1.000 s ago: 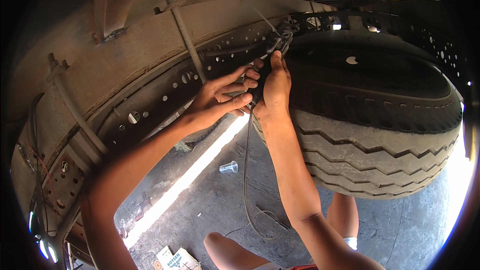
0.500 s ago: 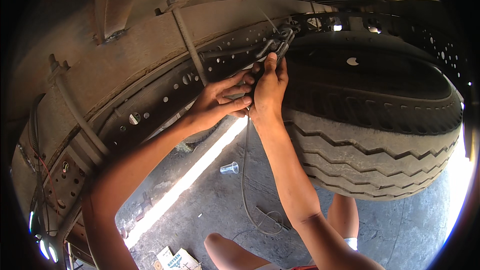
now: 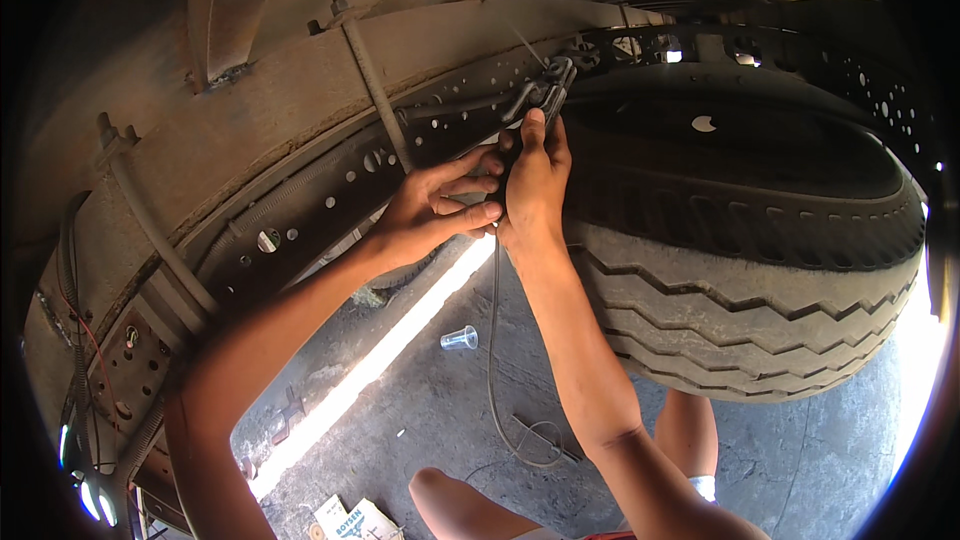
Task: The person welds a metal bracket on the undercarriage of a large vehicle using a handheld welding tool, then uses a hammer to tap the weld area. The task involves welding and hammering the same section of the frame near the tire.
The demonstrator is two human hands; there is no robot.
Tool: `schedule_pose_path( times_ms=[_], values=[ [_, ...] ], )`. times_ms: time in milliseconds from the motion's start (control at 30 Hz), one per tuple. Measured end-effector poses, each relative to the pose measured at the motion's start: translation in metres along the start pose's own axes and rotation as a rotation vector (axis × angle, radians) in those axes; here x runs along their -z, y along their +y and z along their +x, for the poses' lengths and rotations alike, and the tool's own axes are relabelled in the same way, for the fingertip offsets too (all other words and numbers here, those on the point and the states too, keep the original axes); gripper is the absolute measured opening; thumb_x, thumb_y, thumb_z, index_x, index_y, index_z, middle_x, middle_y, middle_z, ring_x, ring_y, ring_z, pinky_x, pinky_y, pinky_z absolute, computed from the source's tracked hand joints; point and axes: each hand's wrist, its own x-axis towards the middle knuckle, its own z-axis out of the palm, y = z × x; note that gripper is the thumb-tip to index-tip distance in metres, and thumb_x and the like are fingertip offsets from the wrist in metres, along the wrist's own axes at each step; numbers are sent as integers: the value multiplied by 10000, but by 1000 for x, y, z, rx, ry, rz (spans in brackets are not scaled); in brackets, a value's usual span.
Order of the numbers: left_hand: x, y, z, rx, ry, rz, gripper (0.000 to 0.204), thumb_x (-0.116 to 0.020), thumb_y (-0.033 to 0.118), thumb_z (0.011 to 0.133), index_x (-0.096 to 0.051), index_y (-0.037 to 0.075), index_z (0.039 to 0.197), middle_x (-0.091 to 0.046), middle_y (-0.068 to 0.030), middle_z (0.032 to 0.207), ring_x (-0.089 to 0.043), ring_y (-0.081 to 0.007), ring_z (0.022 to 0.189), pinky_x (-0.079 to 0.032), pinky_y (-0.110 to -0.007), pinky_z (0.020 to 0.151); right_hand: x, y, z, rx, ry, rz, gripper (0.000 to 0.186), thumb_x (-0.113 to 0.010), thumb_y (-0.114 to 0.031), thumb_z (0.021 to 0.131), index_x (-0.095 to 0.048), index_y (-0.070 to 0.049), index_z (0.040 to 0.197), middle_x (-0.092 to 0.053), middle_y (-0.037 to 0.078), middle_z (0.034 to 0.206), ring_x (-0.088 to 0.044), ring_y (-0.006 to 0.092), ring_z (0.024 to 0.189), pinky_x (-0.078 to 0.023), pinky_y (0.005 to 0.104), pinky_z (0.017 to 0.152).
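Observation:
My right hand (image 3: pixel 535 185) is closed, thumb pointing up, round the lower part of a dark grey metal piece with a jaw-like head (image 3: pixel 553 85). Its exact kind cannot be made out. Beside it, the curved fingers of my left hand (image 3: pixel 440 198) reach against a dark part between both palms. What those fingertips hold is mostly hidden. A thin grey cable (image 3: pixel 491 330) hangs from just under the hands and loops on the floor.
A large truck tyre (image 3: pixel 750 310) lies flat close to my right forearm. On the left runs a perforated chassis rail (image 3: pixel 330 202) with U-bolts (image 3: pixel 372 80). Below, the concrete floor (image 3: pixel 440 410) bears a clear plastic cup (image 3: pixel 459 338) and a piece of printed cardboard (image 3: pixel 362 522).
The jaw-like metal head has shifted slightly left and down, away from the bracket behind it. Both hands have moved a little left with it, keeping much the same hold.

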Motion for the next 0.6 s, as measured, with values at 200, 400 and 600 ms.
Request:
schedule_pose_path(
  times_ms=[200,400,600],
  values=[
    [0,1,0,-7,-8,17,811,-798,208,876,-356,-20,1517,-521,-98,1372,-531,-241,1265,-629,-358,853,0,0,-2,32,-10,-2,191,-468,-275,1081,-493,-98,1150,-470,-13,785,-405,50,548,-348,194,444],
    [0,3,0,-7,-9,6,783,-775,207,895,-355,-14,1518,-514,-88,1380,-514,-256,1298,-632,-365,856,0,3,1,24,-16,59,203,-467,-274,1083,-493,-93,1171,-471,-9,781,-413,55,546,-351,199,440],
    [-2,9,-1,24,-15,28,776,-735,190,929,-302,-11,1540,-489,-130,1414,-496,-261,1318,-619,-402,890,0,-1,0,-21,-5,109,203,-448,-284,1086,-493,-101,1163,-471,-4,785,-419,68,538,-351,203,428]
  ],
)
